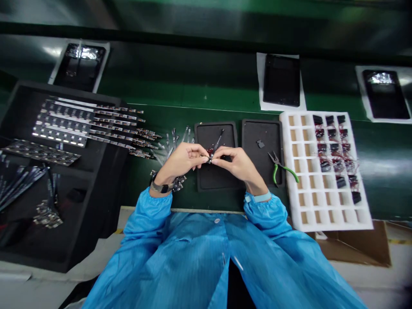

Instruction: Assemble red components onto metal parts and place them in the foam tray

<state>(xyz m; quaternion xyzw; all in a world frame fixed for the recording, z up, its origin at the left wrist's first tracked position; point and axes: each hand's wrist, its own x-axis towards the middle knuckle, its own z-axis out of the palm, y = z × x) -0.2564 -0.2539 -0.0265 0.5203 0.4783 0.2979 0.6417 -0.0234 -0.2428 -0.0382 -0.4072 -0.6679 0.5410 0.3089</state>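
Over the left black tray point(216, 183), my left hand point(188, 159) and my right hand point(234, 162) meet fingertip to fingertip. Both pinch a small circuit board point(210, 153) with reddish wires; a thin dark flex strip point(220, 138) sticks up from it. My fingers cover much of the board, so its details are hidden. Pliers with green handles point(277, 166) lie on the right black tray point(262, 126), their handles reaching toward a white foam tray. A small black square piece point(260, 143) rests in that same tray. More flex strips point(174, 139) are heaped beside my left wrist.
At the left, a large black bin point(109, 189) holds circuit panels point(64, 122) and bundled flex strips point(22, 182). The white foam tray point(325, 214) at the right has black wired parts point(334, 148) in some compartments. Flat black screens point(281, 80) lie along the back.
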